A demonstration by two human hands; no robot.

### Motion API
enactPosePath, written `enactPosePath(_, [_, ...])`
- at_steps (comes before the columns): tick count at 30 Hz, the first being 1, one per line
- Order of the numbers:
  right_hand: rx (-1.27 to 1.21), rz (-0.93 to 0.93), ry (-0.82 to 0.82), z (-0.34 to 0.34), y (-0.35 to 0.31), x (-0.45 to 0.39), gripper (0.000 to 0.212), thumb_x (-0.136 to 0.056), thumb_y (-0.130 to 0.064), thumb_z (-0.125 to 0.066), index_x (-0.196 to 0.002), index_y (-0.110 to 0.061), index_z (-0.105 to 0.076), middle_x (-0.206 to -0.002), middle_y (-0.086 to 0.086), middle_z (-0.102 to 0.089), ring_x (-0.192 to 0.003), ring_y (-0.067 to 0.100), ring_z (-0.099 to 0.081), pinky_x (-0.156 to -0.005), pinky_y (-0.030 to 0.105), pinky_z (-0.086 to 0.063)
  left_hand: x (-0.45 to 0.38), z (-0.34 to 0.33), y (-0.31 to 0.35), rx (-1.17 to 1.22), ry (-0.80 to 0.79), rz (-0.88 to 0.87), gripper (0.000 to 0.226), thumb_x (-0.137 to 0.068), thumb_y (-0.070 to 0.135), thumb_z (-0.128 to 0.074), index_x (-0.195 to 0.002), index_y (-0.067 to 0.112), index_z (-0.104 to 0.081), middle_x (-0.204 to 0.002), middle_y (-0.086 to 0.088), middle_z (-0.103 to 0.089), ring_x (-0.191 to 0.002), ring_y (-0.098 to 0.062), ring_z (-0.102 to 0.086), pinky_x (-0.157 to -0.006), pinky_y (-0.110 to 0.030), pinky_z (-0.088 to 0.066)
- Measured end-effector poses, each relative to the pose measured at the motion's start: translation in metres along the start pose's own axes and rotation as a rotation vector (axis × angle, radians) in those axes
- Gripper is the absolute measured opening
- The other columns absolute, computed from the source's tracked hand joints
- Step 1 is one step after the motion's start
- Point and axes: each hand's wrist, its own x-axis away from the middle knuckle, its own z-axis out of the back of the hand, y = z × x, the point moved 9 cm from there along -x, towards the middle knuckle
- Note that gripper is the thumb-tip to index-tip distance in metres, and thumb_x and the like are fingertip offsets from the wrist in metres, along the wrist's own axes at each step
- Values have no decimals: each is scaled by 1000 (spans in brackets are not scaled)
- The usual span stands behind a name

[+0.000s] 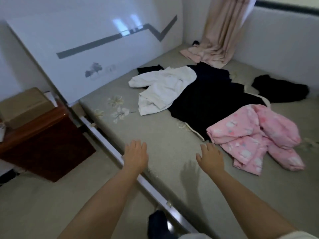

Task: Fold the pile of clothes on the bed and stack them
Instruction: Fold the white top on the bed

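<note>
Loose clothes lie spread on the grey-green bed (164,140). A white garment (162,88) lies crumpled at the back, partly over a large black garment (214,104). A second black piece (283,90) lies to the far right. A pink patterned fleece garment (255,135) is bunched at the right, nearest me. My left hand (136,155) reaches out over the bed's near edge, fingers straight, holding nothing. My right hand (209,158) hovers over bare mattress just left of the pink garment, fingers spread, also empty.
A white headboard (86,40) stands at the left end of the bed. A dark wooden nightstand (43,140) with a cardboard box (22,106) on it sits beside the bed. A pink curtain (219,35) drapes onto the far corner. Walls bound the far and right sides.
</note>
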Motion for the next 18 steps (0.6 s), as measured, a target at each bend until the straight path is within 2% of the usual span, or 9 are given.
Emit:
enactPosePath(3, [-11, -104, 5, 7, 22, -60, 42, -94, -36, -37, -130, -14, -40, -139, 4, -36, -128, 19, -34, -100, 31, -32, -83, 4, 15, -11, -25, -69, 39, -95, 31, -33, -131, 16, -34, -140, -6, -32, -130, -18, -29, -103, -34, -25])
enactPosePath(6, [-65, -169, 17, 17, 25, -114, 48, -94, -36, -36, -138, -16, -34, -147, 2, -29, -135, 17, -27, -104, 31, -29, -154, 17, 17, -39, -26, -139, 41, -96, 34, -32, -133, 16, -32, -142, -7, -30, -132, -20, -27, -105, -38, -23])
enactPosePath(10, [-92, -171, -14, 31, 6, -183, 51, -97, -38, -32, -143, -18, -25, -153, 2, -17, -141, 19, -16, -111, 34, -23, -232, 37, -2, -28, -8, -157, 45, -96, 36, -32, -137, 17, -29, -146, -4, -26, -136, -18, -23, -107, -36, -23])
enactPosePath(12, [-88, -156, -4, 43, -12, -221, 52, -97, -39, -32, -144, -19, -24, -154, 1, -17, -142, 18, -15, -111, 33, -24, -273, 43, -19, -39, -22, -153, 47, -96, 36, -32, -139, 17, -28, -147, -5, -25, -136, -19, -22, -108, -36, -22])
enactPosePath(15, [-97, -138, -3, 54, -42, -280, 51, -97, -40, -33, -143, -18, -25, -152, 1, -21, -141, 18, -19, -109, 33, -26, -331, 56, -52, -22, -25, -144, 44, -95, 35, -37, -134, 15, -34, -139, -8, -35, -127, -22, -34, -103, -35, -27])
enactPosePath(18, [-112, -144, -53, 44, -85, -344, 51, -96, -41, -35, -141, -17, -28, -148, 2, -28, -136, 21, -26, -103, 33, -33, -388, 62, -90, -16, 85, -185, 37, -86, 29, -57, -116, 8, -53, -116, -12, -54, -106, -26, -52, -87, -33, -41])
